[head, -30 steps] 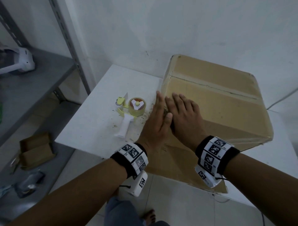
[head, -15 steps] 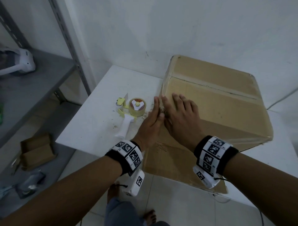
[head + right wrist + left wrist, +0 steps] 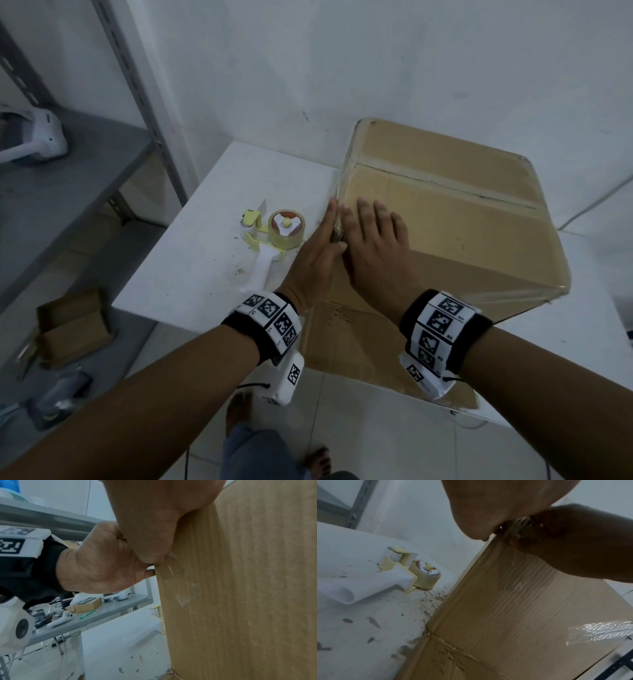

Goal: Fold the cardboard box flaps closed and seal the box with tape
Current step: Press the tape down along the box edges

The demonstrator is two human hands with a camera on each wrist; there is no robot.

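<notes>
A large brown cardboard box (image 3: pixel 445 222) stands on the white table (image 3: pixel 191 267), its top flaps closed and clear tape along the seam. My left hand (image 3: pixel 329 229) stands edge-on with straight fingers against the box's left side at the top edge. My right hand (image 3: pixel 370 236) lies flat on the box top beside it. A small crumple of clear tape (image 3: pixel 522 522) sits at the edge between the two hands, under the right thumb (image 3: pixel 556 534). The yellow and white tape dispenser (image 3: pixel 274 240) lies on the table just left of my left hand.
A grey metal shelf (image 3: pixel 68 192) stands at the left with a white device (image 3: pixel 34 137) on it and a small open carton (image 3: pixel 72 325) lower down. A bottom flap of the box (image 3: pixel 342 342) juts over the table's front edge. A cable (image 3: pixel 599 198) runs at the right.
My left hand has slid off the box top and turned onto its left side. The right hand stays flat on top, shifted slightly toward the edge.
</notes>
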